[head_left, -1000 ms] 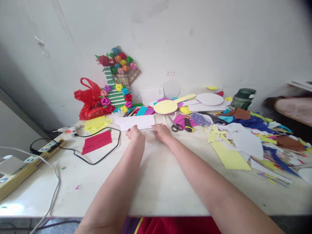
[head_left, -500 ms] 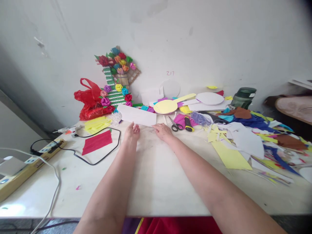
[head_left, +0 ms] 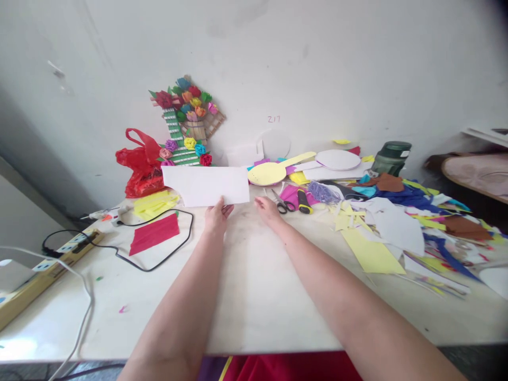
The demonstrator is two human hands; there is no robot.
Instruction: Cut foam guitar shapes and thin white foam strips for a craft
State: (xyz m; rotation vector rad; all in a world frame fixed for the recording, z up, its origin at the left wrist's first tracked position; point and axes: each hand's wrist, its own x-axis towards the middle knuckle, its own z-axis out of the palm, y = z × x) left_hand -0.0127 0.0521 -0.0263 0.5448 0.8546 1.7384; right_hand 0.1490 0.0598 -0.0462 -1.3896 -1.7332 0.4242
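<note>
My left hand is closed on the lower edge of a white rectangular sheet of paper, thumb in front and fingers mostly behind. The sheet stands raised and tilted, its face toward me. Just right of its lower corner is my right hand, apart from the paper, its fingers loosely bent with nothing visible in them. Black-handled scissors and a yellow-and-black utility knife lie close to the right hand. Behind the sheet's right end lies a yellow paddle-shaped cutout.
Paper scraps crowd the right side, with a dark green bottle behind. A red plastic bag and paper-flower craft stand back left. A red strip, black cable and power strip lie left.
The white sheet has been raised and shifted left in my left hand. My right hand has come away from its corner, and its fingers are more bent.
</note>
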